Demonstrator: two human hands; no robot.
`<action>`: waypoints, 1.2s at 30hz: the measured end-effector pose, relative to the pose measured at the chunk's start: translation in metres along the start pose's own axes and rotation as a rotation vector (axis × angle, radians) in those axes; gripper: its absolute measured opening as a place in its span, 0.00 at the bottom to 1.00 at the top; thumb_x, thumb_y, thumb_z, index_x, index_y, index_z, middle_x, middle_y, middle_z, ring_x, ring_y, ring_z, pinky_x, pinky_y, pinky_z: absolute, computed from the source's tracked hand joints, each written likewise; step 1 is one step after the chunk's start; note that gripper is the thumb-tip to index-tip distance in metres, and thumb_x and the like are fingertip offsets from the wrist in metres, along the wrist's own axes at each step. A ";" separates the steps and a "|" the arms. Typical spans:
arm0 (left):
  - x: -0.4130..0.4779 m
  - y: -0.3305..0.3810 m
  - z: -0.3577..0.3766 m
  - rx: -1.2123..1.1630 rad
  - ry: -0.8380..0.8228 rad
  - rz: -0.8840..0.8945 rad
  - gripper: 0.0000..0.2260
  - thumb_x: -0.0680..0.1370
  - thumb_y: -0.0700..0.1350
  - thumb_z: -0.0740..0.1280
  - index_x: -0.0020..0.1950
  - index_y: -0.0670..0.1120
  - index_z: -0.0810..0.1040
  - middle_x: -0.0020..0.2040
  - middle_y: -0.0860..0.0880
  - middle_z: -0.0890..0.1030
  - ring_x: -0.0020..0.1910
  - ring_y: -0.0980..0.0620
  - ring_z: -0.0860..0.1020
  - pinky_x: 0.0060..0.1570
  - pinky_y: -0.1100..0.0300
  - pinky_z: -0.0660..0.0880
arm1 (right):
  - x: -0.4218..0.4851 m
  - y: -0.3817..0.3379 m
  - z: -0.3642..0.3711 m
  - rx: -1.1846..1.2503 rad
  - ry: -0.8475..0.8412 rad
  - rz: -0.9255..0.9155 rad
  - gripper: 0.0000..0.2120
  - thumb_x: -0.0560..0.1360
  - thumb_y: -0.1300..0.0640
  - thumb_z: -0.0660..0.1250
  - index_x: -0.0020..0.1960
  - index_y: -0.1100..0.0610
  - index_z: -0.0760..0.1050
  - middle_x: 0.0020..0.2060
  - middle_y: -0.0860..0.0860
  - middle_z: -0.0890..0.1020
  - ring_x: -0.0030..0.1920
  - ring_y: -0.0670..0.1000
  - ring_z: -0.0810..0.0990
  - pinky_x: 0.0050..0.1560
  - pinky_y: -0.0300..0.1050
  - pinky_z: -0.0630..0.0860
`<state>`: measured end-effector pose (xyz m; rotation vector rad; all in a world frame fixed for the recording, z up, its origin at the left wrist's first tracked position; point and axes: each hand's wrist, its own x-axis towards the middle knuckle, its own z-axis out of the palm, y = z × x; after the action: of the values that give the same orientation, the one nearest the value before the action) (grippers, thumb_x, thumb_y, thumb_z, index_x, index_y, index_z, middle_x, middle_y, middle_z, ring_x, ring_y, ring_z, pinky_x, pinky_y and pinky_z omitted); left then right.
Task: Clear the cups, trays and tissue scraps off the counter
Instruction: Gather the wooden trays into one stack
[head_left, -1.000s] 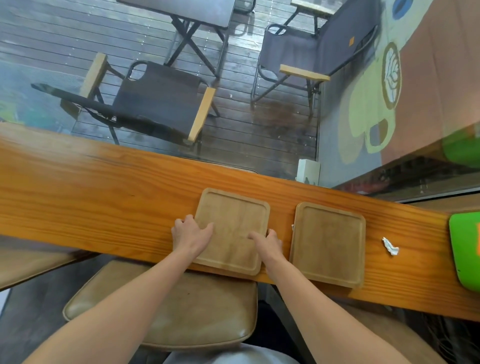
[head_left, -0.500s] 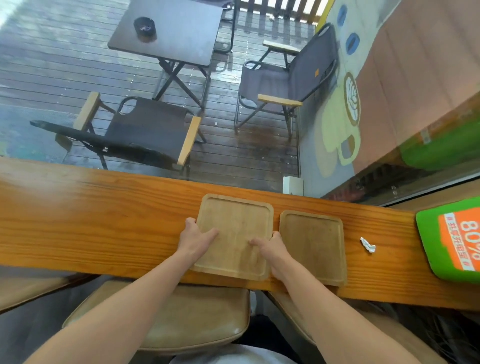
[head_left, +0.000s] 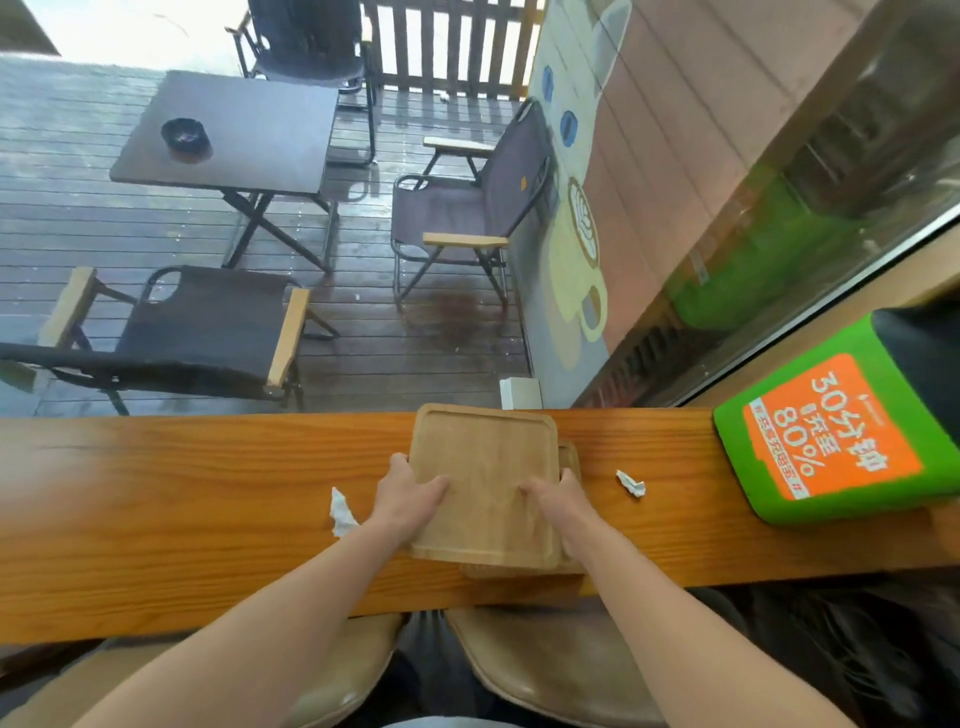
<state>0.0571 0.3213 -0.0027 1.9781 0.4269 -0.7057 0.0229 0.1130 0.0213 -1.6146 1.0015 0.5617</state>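
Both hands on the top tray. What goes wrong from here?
1. The top tray sits askew over the lower tray, whose right and near edges stick out; lifted together, one may slide.
2. Left hand and right hand both grip the top tray, and a tissue scrap lies beside the left forearm: it may get swept off the counter.

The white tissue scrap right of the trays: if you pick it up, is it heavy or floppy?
The tissue scrap beside the held tray looks thin and crumpled, so it is probably floppy and very light. It lies loose on the smooth counter, so a push would likely slide it. Its ragged edges suggest it tears easily.
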 end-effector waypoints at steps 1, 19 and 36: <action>-0.001 0.004 0.010 0.000 0.007 -0.005 0.19 0.75 0.53 0.71 0.58 0.49 0.66 0.50 0.51 0.76 0.43 0.54 0.76 0.32 0.62 0.71 | 0.005 0.001 -0.010 0.002 -0.004 -0.004 0.41 0.77 0.53 0.70 0.81 0.58 0.49 0.75 0.57 0.66 0.73 0.60 0.68 0.71 0.59 0.67; -0.025 0.006 0.109 0.166 0.085 -0.152 0.17 0.79 0.46 0.67 0.65 0.40 0.71 0.60 0.43 0.76 0.58 0.44 0.76 0.53 0.54 0.76 | 0.053 0.039 -0.082 -0.213 -0.079 0.044 0.34 0.75 0.51 0.67 0.77 0.60 0.60 0.71 0.56 0.72 0.68 0.58 0.72 0.68 0.58 0.72; -0.004 0.005 0.111 0.300 0.125 -0.194 0.21 0.79 0.49 0.64 0.68 0.39 0.69 0.66 0.41 0.68 0.60 0.41 0.72 0.61 0.47 0.73 | 0.068 0.039 -0.067 -0.393 -0.070 0.052 0.36 0.76 0.48 0.67 0.78 0.59 0.58 0.75 0.57 0.66 0.71 0.60 0.69 0.67 0.54 0.72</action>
<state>0.0235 0.2210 -0.0385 2.2935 0.6246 -0.8071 0.0168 0.0268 -0.0343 -1.9007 0.9222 0.8874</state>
